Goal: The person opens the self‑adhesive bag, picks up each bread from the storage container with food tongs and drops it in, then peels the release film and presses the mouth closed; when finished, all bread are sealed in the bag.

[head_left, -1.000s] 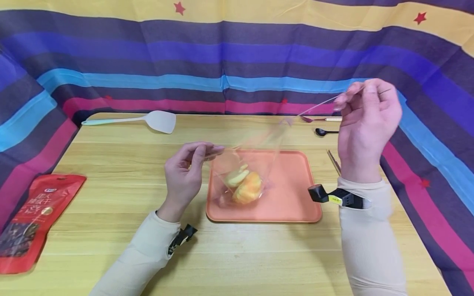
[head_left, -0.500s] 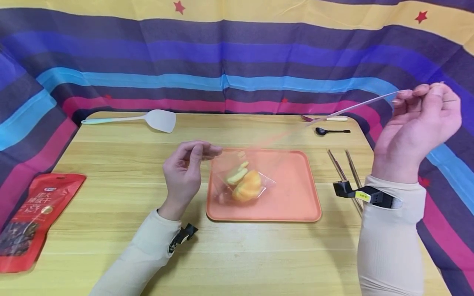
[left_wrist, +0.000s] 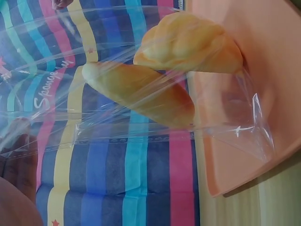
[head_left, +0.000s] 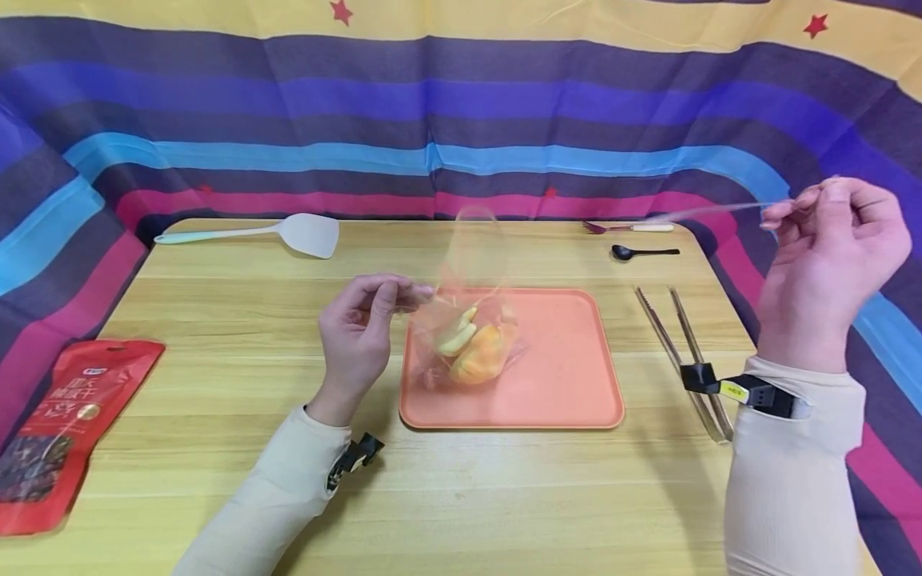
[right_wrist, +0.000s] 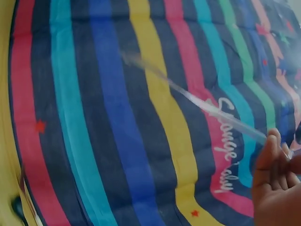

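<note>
Over the orange tray [head_left: 569, 360], my left hand [head_left: 360, 332] pinches the edge of a clear plastic bag [left_wrist: 240, 99]. Inside the bag are a pale oblong bread roll [left_wrist: 136, 92] and a rounder golden bread roll [left_wrist: 193, 44] with a ridged top. The bag's upper part rises above my left fingertips, faint and blurred. Raised at the far right, my right hand [head_left: 839, 248] pinches the end of a thin clear strip [right_wrist: 202, 103]. The strip's free end trails left in the air, apart from the bag.
Metal tongs [head_left: 687, 368] lie right of the tray, below my right wrist. Behind them are a black spoon [head_left: 644, 253] and a fork [head_left: 627, 228]. A white spatula [head_left: 310, 236] lies back left. A red food pouch [head_left: 79, 432] is at the left edge.
My right hand has moved right, drawing the strip away from the bag. The strip has come free, and the bag's top has sprung back upright. My left hand has stayed in place.
</note>
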Demonstrator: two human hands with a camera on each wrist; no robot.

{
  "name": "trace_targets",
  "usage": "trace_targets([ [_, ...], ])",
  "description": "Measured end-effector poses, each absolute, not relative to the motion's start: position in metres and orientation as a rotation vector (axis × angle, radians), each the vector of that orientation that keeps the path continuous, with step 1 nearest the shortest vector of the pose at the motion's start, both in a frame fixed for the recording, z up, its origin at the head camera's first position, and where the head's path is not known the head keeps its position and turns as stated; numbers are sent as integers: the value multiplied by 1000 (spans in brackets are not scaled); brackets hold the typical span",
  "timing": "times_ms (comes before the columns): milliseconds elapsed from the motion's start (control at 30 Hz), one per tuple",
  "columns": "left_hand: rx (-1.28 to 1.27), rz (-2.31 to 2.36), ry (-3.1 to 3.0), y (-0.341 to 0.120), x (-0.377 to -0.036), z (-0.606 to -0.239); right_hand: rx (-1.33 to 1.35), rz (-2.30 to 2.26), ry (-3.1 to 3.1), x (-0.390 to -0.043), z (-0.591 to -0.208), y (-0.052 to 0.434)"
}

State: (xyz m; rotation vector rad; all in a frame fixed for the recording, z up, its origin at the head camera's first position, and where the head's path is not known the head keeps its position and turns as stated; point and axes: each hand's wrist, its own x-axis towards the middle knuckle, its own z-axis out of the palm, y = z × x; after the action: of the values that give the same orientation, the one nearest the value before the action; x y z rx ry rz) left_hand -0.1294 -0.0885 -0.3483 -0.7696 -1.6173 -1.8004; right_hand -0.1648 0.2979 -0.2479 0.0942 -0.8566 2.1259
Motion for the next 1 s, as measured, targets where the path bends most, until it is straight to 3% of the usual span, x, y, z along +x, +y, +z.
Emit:
trace_targets([
  [167, -775, -1795, -1616, -88, -129, -347, 161, 2113, -1326, -160, -255, 311],
  [367, -782, -1782, -1604, -89, -130, -347, 59, 1987, -1949, -162, -262, 319],
  [667, -800, -1757, -1608, -87, -130, -347, -106, 1566, -2568, -202, -317, 314],
  [1000, -792, -1724, -1627, -86, -130, -346, -125, 1736, -2554, -250, -371, 296],
])
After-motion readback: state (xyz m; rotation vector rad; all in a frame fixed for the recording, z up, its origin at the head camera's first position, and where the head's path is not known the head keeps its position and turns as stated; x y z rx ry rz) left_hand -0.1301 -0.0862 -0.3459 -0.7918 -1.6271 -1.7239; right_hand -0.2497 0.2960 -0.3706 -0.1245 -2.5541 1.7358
